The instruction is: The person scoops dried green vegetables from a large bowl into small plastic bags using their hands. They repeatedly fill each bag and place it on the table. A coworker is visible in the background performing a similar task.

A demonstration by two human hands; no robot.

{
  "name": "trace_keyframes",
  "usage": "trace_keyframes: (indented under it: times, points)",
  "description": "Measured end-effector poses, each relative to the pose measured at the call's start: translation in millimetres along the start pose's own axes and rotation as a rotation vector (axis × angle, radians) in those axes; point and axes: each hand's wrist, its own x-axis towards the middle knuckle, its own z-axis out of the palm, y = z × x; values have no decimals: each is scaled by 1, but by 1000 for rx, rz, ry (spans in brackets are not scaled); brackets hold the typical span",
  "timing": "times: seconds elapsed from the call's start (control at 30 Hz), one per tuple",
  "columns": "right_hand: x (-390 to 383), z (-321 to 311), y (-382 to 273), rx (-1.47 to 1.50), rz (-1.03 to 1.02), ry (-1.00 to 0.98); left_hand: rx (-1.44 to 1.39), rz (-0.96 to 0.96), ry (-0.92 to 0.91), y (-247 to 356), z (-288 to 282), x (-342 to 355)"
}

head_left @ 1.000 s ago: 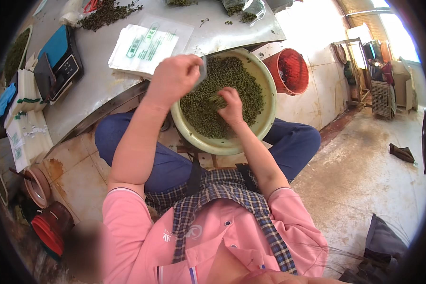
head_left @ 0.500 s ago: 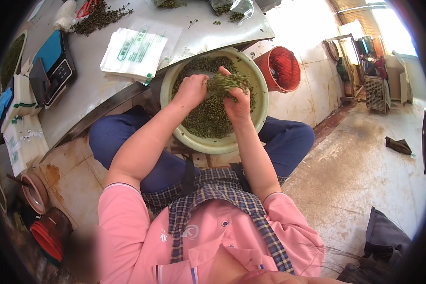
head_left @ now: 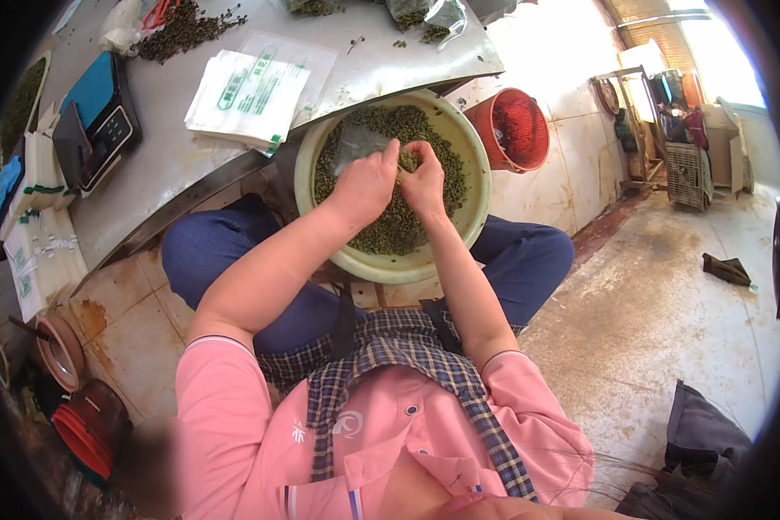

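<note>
A pale green round basin [head_left: 479, 156] sits between my knees, filled with small green peppercorns [head_left: 390, 234]. Over them, my left hand [head_left: 368, 186] is closed on a clear plastic bag [head_left: 358, 144], which lies out past its knuckles towards the far left of the basin. My right hand [head_left: 423, 182] is right beside it, fingers curled in at the bag's near end. A bit of green shows between the two hands, at the right fingertips. The bag's mouth is mostly hidden by my fingers.
A metal table [head_left: 338, 74] overhangs the basin's far left, bearing a stack of printed plastic bags [head_left: 243, 91], a black scale [head_left: 113, 130] and a heap of dark peppercorns [head_left: 182, 33]. A red bucket [head_left: 509, 130] stands right of the basin. Farther right is a plastic crate [head_left: 686, 173].
My right hand, which held up a handful of green peppercorns, has closed and come in against my left hand. My left hand has moved slightly right and nearer, and the bag shows more.
</note>
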Motion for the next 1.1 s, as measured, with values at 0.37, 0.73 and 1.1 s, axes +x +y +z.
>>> trace_keyframes:
  times: [0.37,0.73,1.1]
  points:
    - [10,-22,2,291,217,-340,-134,53,66,-4,9,-2]
    - [11,-43,-3,-24,63,-388,-350,49,114,-10,6,8]
    - [1,-64,-31,591,346,-311,-202,1,0,-22,7,0]
